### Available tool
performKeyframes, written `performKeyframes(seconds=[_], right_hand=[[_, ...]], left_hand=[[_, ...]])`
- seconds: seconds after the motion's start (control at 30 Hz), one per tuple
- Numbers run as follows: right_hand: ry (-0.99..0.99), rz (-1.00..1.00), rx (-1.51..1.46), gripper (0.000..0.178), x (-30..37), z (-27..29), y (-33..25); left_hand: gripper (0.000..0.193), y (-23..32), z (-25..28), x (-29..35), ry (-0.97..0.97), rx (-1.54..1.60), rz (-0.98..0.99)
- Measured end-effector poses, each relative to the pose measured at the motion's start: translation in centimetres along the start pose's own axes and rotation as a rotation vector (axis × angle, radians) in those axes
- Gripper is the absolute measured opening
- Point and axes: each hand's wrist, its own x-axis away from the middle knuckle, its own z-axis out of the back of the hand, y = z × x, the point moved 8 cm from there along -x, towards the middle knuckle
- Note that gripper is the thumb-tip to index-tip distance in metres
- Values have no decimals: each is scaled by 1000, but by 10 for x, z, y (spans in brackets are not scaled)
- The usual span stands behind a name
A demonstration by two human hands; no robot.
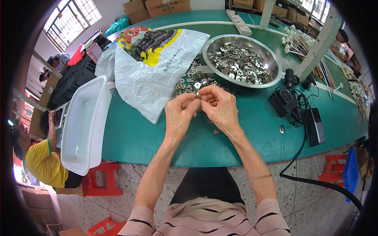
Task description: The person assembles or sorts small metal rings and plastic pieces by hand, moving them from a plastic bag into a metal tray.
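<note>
Hands (223,108) pinched closed; whether holding anything, cannot tell; metal pieces (193,80) partly covered.

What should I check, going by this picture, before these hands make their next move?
1. Both hands visible: ok. The left hand and right hand meet above the green table.
2. Anything pinched held securely: cannot tell. The fingers hide it.
3. Loose metal pieces within reach: ok, by my judgement. They lie just beyond the hands.
4. Steel bowl standing upright: ok. It holds many small pieces.
5. Pieces all together: not ok. A stray piece lies off to the right.
6. Thick black cable away from the hands: ok.
</note>
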Motion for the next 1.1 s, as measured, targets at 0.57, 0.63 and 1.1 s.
performKeyframes(seconds=[0.57,0.63,1.1], right_hand=[[21,411,236,19,10,-4,-30],[27,441,255,19,11,-5,-30],[31,281,231,18,4,-2,-18]], left_hand=[[18,9,-7,2,-26,-51,-78],[18,7,-7,2,-40,9,-39],[23,2,-3,1,-39,80,22]])
